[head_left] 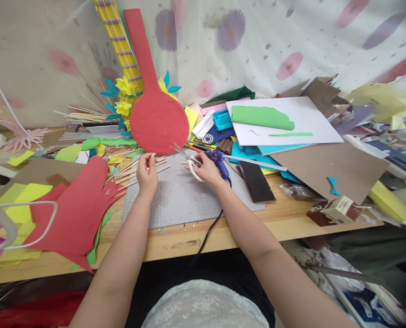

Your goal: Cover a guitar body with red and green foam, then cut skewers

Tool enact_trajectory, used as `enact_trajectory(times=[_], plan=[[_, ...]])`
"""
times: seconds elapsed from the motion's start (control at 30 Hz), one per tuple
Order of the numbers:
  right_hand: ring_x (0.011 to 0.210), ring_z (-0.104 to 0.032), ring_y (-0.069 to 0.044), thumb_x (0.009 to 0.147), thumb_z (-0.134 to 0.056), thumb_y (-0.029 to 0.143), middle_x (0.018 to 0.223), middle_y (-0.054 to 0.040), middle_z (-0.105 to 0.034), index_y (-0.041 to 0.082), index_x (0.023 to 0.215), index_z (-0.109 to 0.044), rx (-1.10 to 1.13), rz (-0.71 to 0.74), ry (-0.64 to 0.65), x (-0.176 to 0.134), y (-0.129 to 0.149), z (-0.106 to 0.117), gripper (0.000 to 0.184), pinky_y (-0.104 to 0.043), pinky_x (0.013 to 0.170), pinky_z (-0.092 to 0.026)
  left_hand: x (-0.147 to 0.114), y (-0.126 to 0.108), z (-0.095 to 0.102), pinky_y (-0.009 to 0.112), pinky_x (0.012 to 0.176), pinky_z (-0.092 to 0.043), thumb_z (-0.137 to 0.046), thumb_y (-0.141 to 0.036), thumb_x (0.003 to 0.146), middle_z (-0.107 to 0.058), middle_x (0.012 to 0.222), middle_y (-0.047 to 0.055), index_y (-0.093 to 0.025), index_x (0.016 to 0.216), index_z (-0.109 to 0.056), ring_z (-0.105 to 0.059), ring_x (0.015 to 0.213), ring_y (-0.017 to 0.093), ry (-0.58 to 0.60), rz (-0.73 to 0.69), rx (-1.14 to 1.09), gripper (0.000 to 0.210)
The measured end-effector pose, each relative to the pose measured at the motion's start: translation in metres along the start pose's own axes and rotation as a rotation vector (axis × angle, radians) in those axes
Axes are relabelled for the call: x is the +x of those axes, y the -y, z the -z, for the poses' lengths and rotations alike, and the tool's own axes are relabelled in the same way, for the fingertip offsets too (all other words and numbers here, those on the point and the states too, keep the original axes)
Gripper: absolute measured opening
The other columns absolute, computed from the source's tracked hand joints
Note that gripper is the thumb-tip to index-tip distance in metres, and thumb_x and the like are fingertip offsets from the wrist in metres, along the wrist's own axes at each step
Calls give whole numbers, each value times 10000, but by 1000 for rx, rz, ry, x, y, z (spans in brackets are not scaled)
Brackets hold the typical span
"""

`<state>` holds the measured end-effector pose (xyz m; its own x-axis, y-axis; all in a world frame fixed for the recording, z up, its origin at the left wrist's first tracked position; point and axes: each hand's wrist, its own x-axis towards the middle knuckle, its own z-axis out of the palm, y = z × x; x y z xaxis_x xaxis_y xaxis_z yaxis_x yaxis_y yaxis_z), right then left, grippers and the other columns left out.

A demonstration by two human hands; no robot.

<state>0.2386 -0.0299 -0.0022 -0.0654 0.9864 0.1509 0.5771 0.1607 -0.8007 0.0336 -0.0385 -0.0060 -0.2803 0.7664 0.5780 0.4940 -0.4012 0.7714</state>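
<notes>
The right hand (206, 169) grips white-handled scissors (190, 159) above a gridded mat (179, 205); the left hand (147, 176) is pinched closed, on what I can't tell. Around them, coloured sheets (73, 209) crowd the wooden counter (274, 223), backed by a flower-printed curtain (203, 59).

Mat (179, 207) on table (291, 225); sticks (126, 173) across its left edge, phone (256, 181) at right edge, scissors (189, 159) between sticks and glue gun (220, 163).
</notes>
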Motion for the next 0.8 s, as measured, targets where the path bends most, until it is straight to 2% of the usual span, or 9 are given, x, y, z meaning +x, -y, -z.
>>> enact_trajectory(times=[0.07, 0.2, 0.27, 0.43, 0.8], plan=[[722, -545, -133, 735, -584, 474, 854, -17, -621, 188, 889, -546, -9, 14, 14, -1, 4, -1, 327, -246, 655, -397, -3, 0, 2, 269, 749, -449, -410, -427, 894, -587, 809, 36, -195, 956, -532, -571, 758, 137, 23, -4, -10, 269], [707, -519, -125, 776, -558, 477, 817, 0, -598, 194, 855, -537, -146, 174, 148, -6, 13, -7, 295, -229, 634, -364, -9, 1, 2, 290, 759, -447, -397, -428, 896, -601, 784, 37, -203, 881, -550, -570, 778, 154, 201, -52, 94, 272], [712, -515, -126, 775, -572, 486, 806, -2, -594, 193, 853, -528, -226, 234, 194, -9, 16, -12, 307, -225, 628, -347, -11, 2, -1, 312, 793, -444, -384, -419, 898, -610, 811, 49, -202, 853, -555, -570, 822, 170, 241, -107, 118, 280], [727, -529, -128, 789, -565, 523, 827, -17, -609, 190, 873, -516, -316, 260, 232, -12, 15, -19, 347, -221, 620, -327, -14, 6, -5, 337, 817, -443, -390, -375, 893, -624, 902, 73, -205, 892, -555, -572, 884, 188, 246, -154, 104, 238], [732, -586, -145, 832, -500, 569, 822, -19, -649, 204, 930, -538, -366, 211, 282, -15, 15, -20, 380, -225, 598, -309, -11, 5, -4, 329, 811, -437, -334, -473, 914, -614, 848, 55, -211, 827, -549, -568, 859, 183, 264, -158, 133, 350]])
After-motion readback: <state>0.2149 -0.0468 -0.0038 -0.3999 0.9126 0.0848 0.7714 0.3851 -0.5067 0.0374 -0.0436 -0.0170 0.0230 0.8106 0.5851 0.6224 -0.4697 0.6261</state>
